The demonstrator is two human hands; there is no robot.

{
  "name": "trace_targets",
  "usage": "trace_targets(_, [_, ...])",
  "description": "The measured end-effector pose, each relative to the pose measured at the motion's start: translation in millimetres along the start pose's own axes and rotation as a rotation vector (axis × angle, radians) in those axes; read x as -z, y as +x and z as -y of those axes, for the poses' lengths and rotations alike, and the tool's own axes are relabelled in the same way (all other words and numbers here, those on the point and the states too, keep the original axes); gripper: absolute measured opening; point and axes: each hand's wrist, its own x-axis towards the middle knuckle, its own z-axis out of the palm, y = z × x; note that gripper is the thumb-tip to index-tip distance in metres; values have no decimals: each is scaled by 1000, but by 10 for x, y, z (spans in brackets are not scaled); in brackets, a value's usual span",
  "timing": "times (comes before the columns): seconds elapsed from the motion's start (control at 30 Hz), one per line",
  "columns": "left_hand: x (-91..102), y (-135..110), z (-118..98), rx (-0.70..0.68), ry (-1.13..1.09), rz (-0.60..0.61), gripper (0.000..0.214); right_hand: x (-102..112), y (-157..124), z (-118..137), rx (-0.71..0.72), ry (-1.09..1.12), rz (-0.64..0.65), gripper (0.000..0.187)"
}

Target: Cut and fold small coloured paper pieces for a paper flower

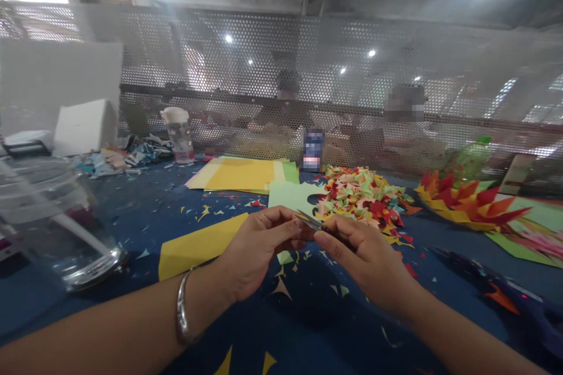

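My left hand point(259, 246), with a silver bangle at the wrist, is closed in a pinch in front of me, its fingertips meeting the tips of small scissors point(313, 222). My right hand point(365, 255) is wrapped round the scissors' handles, the blades pointing left toward my left fingers. Whatever my left fingers pinch is too small to make out. Just beyond both hands lies a pale green paper sheet point(290, 194) with a cut-out edge, and a heap of small folded coloured paper pieces point(363, 193).
A dark blue table cover point(145, 211) is strewn with paper scraps. Yellow sheets point(240, 174) lie behind, another yellow sheet point(196, 246) near left. A clear jar point(48, 217) stands left, a cup point(178, 132) behind. Orange-red folded paper points point(470, 202) sit right, a glue gun point(497, 290) near right. People sit behind a mesh screen.
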Motion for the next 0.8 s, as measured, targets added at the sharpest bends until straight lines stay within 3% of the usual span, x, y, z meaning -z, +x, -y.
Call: trace_targets(0.8, [18,11,9,-49,87,13,12,14,-1,-23,4,-41,2,30])
